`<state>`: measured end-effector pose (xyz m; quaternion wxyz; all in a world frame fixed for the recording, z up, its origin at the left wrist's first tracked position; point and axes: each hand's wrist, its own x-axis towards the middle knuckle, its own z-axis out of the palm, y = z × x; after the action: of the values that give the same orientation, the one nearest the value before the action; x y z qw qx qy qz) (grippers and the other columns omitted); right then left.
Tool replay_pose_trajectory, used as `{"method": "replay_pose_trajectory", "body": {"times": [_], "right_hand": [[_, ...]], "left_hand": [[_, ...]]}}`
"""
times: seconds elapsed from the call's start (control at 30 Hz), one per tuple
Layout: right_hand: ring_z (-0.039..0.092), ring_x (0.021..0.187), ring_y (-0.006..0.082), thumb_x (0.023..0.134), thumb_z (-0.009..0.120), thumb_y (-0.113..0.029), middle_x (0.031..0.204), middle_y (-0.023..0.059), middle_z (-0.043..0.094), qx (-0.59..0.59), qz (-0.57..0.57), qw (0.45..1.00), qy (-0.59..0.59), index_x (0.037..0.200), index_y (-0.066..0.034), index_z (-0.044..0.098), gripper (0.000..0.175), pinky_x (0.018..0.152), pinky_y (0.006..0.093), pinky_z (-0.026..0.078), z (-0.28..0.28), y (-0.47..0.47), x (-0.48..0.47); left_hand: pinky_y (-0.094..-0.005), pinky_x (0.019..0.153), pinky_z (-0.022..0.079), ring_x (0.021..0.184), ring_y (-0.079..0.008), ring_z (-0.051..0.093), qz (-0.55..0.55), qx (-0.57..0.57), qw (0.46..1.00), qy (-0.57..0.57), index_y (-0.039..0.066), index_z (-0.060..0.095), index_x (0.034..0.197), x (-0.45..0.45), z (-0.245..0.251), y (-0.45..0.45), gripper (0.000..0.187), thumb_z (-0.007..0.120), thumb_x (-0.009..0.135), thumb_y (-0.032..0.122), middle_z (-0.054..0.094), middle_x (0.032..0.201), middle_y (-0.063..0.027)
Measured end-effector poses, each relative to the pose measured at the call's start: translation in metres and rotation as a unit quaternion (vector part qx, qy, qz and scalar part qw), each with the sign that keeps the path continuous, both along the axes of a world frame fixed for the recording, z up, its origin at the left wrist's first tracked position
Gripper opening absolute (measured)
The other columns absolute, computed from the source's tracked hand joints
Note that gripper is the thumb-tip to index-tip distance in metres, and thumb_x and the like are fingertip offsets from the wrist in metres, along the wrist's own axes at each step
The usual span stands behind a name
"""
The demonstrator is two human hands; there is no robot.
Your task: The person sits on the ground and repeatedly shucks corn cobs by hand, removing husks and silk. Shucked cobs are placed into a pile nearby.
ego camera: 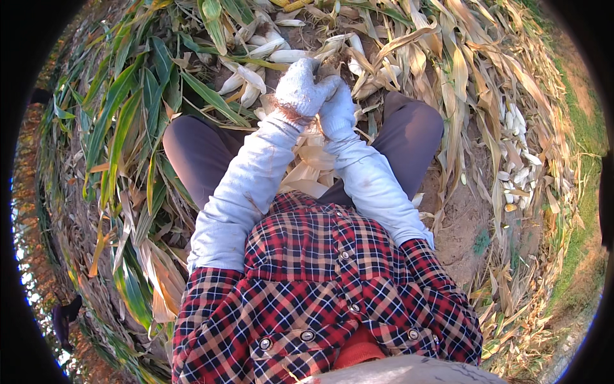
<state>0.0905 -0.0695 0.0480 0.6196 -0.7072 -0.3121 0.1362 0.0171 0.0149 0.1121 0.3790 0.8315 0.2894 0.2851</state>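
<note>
My left hand (pixel 298 89) and my right hand (pixel 336 103), in pale knitted work gloves, meet in front of my knees. Their fingers curl around a brown, dry piece of corn plant (pixel 330 66); the gloves hide most of it. Brown strands of corn silk (pixel 291 111) cling around the left wrist. Just beyond the gloves lie husk-covered corn ears (pixel 288 56), with another pale husked ear (pixel 250 85) to the left. Loose dry husks (pixel 312 165) fill the space between my legs, under the wrists.
Green corn stalks and leaves (pixel 120 110) are heaped at left, dry stalks (pixel 460 72) at right. Farther right, a pile of pale corn ears (pixel 518 158) lies on bare soil (pixel 460 230). Bare yellow cobs (pixel 296 5) show at the top. Grass (pixel 583 192) edges the right side.
</note>
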Motion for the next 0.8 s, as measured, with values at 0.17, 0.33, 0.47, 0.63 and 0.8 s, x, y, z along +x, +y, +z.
{"method": "replay_pose_trajectory", "body": {"times": [0.17,0.33,0.47,0.63,0.8], "right_hand": [[0.066,0.104,0.0409,0.075,0.081,-0.023,0.110,0.0213,0.069,-0.097,-0.024,0.993,-0.055,0.121,-0.0031,0.060,0.054,0.090,0.0445,0.053,0.021,-0.008,-0.004],[0.061,0.118,0.0391,0.074,0.083,-0.035,0.127,0.0250,0.061,-0.134,0.019,0.990,-0.029,0.141,-0.0016,0.044,0.084,0.099,0.0421,0.049,0.026,-0.009,-0.008],[0.057,0.124,0.0292,0.085,0.074,-0.034,0.136,0.0192,0.057,-0.046,0.152,0.983,0.093,0.148,0.0015,0.040,0.080,0.106,0.0377,0.045,0.014,-0.011,0.002],[0.058,0.111,0.0182,0.099,0.063,-0.038,0.126,0.0114,0.061,0.095,0.134,0.943,0.289,0.136,0.0018,0.053,0.056,0.098,0.0324,0.045,0.000,-0.008,0.005],[0.058,0.103,0.0159,0.102,0.058,-0.046,0.115,0.0089,0.064,0.065,0.072,0.971,0.219,0.130,0.0031,0.059,0.056,0.091,0.0287,0.047,-0.005,-0.004,0.009]], "left_hand": [[-0.0431,0.083,0.054,0.093,-0.0368,0.069,0.007,-0.017,0.998,-0.065,0.002,0.069,0.108,-0.002,-0.007,0.000,0.043,0.076,0.085,0.037,0.071,0.098,-0.0195],[-0.0429,0.081,0.054,0.089,-0.0360,0.069,0.032,-0.036,0.995,-0.082,0.002,0.070,0.103,-0.009,-0.018,0.006,0.028,0.075,0.087,0.023,0.071,0.094,-0.0190],[-0.0445,0.079,0.053,0.087,-0.0381,0.068,0.066,-0.035,0.993,-0.092,0.001,0.069,0.098,-0.015,-0.023,0.013,0.023,0.073,0.088,0.022,0.070,0.089,-0.0203],[-0.0425,0.081,0.053,0.090,-0.0361,0.069,0.035,-0.066,0.994,-0.083,0.001,0.068,0.101,-0.022,-0.032,0.013,0.022,0.070,0.090,0.019,0.071,0.094,-0.0198],[-0.0364,0.080,0.055,0.086,-0.0283,0.071,0.013,-0.096,0.991,-0.094,0.001,0.068,0.105,-0.023,-0.039,0.006,0.021,0.068,0.093,0.019,0.072,0.096,-0.0174]]}}
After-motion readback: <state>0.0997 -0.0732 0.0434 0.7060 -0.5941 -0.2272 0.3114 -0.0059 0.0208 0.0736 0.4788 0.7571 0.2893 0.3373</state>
